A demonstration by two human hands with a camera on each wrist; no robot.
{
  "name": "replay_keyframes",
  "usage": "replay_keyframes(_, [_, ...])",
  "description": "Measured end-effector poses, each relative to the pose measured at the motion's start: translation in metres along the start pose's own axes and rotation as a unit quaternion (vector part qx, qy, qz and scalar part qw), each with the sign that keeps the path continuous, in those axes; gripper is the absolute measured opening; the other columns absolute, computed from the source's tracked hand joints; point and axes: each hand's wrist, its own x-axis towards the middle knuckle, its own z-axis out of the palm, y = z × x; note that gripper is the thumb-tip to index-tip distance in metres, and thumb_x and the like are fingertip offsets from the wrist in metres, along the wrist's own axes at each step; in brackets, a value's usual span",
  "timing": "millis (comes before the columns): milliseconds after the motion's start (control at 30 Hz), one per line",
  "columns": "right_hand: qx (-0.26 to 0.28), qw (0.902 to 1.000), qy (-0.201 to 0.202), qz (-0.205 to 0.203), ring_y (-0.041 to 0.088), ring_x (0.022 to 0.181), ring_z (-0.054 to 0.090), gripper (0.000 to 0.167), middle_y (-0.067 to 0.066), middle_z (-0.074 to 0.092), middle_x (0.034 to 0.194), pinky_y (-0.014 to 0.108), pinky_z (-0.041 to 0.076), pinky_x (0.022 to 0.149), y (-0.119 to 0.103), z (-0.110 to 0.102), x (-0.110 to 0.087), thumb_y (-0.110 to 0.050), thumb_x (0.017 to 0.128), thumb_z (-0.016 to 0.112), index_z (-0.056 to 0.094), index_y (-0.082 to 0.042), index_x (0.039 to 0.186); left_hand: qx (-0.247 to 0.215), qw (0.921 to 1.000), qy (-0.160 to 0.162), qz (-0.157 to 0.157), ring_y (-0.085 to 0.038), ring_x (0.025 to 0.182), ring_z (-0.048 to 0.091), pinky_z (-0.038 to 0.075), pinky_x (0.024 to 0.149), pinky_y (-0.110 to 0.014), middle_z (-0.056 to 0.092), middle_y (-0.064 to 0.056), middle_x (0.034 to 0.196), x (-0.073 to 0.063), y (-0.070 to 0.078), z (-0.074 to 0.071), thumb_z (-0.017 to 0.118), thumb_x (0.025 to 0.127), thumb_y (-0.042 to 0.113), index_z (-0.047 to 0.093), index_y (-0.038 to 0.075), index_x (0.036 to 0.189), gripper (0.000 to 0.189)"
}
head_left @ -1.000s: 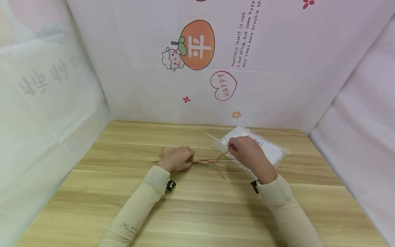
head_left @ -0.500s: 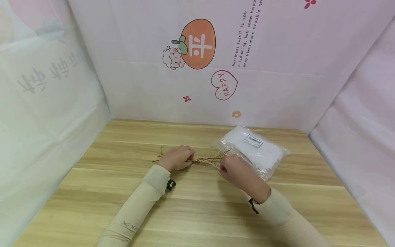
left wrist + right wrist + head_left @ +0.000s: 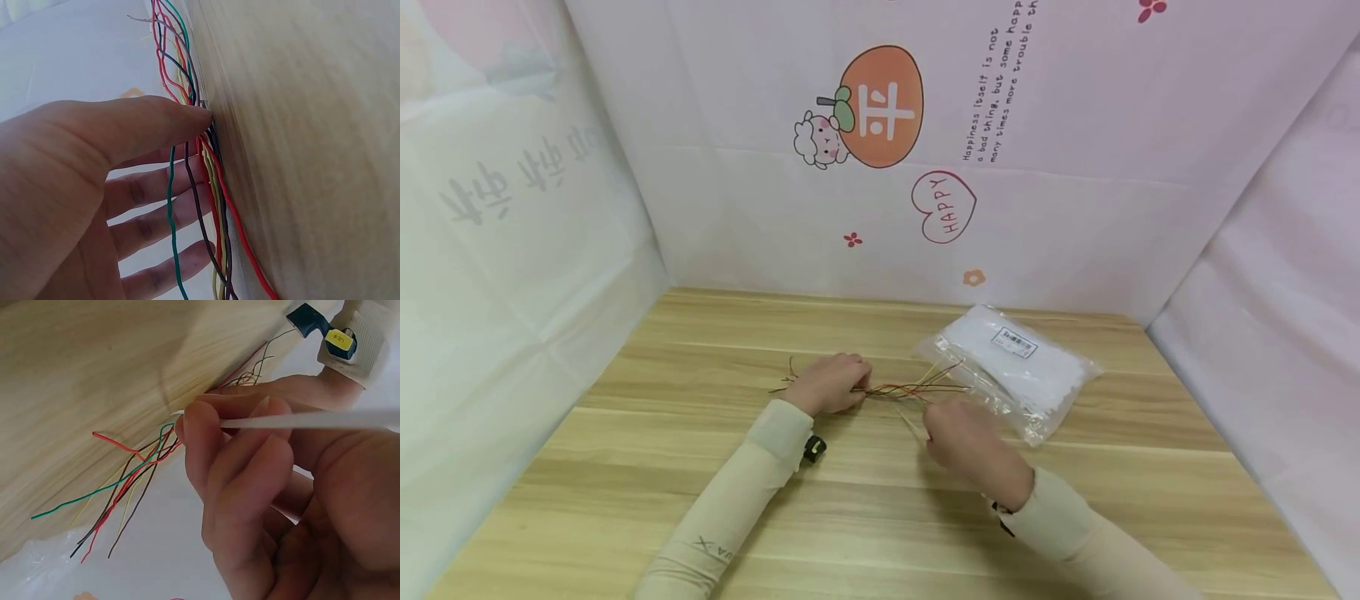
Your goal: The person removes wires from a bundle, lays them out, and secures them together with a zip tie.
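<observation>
A loose bundle of thin coloured wires (image 3: 917, 389), red, black, green and yellow, lies across the wooden table. My left hand (image 3: 827, 383) pinches the bundle at its middle; in the left wrist view its thumb presses over the wires (image 3: 217, 187) while the other fingers lie behind them. Just right of it, my right hand (image 3: 973, 446) pinches a white cable tie (image 3: 312, 419) between thumb and fingers. The tie's thin end points toward the bundle, close to the wires (image 3: 147, 464) in the right wrist view. Whether it touches them is hard to tell.
A clear plastic bag (image 3: 1037, 367) with white contents and a barcode label lies behind my right hand. White printed cloth walls (image 3: 760, 225) stand at the back and both sides of the wooden table (image 3: 700, 333).
My right hand has come down and toward me from beside the bag, carrying the cable tie to just below the wires' right ends. My left hand has stayed on the bundle.
</observation>
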Motion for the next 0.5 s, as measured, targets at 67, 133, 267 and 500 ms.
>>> replay_keyframes(67, [-0.004, 1.0, -0.003, 0.006, 0.02, 0.055, 0.047, 0.036, 0.002, 0.053, 0.059, 0.037, 0.043, 0.049, -0.002, 0.001, 0.002, 0.003, 0.078, 0.076, 0.05, -0.012, 0.058, 0.002, 1.0, -0.001, 0.0, -0.015, 0.086, 0.058, 0.053, 0.081, -0.036, 0.067, -0.002, 0.103, 0.0, -0.001, 0.001, 0.072, 0.102, 0.02, 0.07, 0.014, 0.103, 0.006])
replay_keyframes(133, [-0.004, 0.9999, -0.004, 0.01, 0.02, 0.055, 0.048, 0.036, 0.003, 0.054, 0.06, 0.037, 0.044, 0.049, -0.004, 0.002, 0.005, 0.002, 0.078, 0.077, 0.05, -0.012, 0.059, 0.004, 1.0, -0.001, -0.001, -0.014, 0.085, 0.057, 0.053, 0.08, -0.035, 0.067, -0.001, 0.102, 0.001, -0.002, 0.002, 0.072, 0.102, 0.02, 0.069, 0.015, 0.103, 0.006])
replay_keyframes(267, [-0.001, 0.9999, 0.005, 0.012, 0.02, 0.054, 0.048, 0.033, 0.004, 0.055, 0.062, 0.035, 0.042, 0.047, -0.007, 0.004, 0.01, 0.002, 0.079, 0.077, 0.052, -0.011, 0.062, 0.005, 1.0, 0.001, 0.001, -0.013, 0.085, 0.056, 0.052, 0.081, -0.035, 0.067, 0.0, 0.102, 0.001, -0.004, 0.003, 0.072, 0.102, 0.02, 0.07, 0.015, 0.103, 0.006])
replay_keyframes(500, [0.014, 0.9998, 0.009, 0.011, 0.019, 0.055, 0.051, 0.024, 0.006, 0.057, 0.065, 0.033, 0.044, 0.046, -0.012, 0.006, 0.017, 0.005, 0.079, 0.076, 0.057, -0.007, 0.07, -0.002, 1.0, -0.003, -0.004, -0.015, 0.084, 0.054, 0.05, 0.079, -0.036, 0.065, 0.0, 0.099, 0.001, -0.002, 0.001, 0.073, 0.101, 0.02, 0.069, 0.015, 0.101, 0.007])
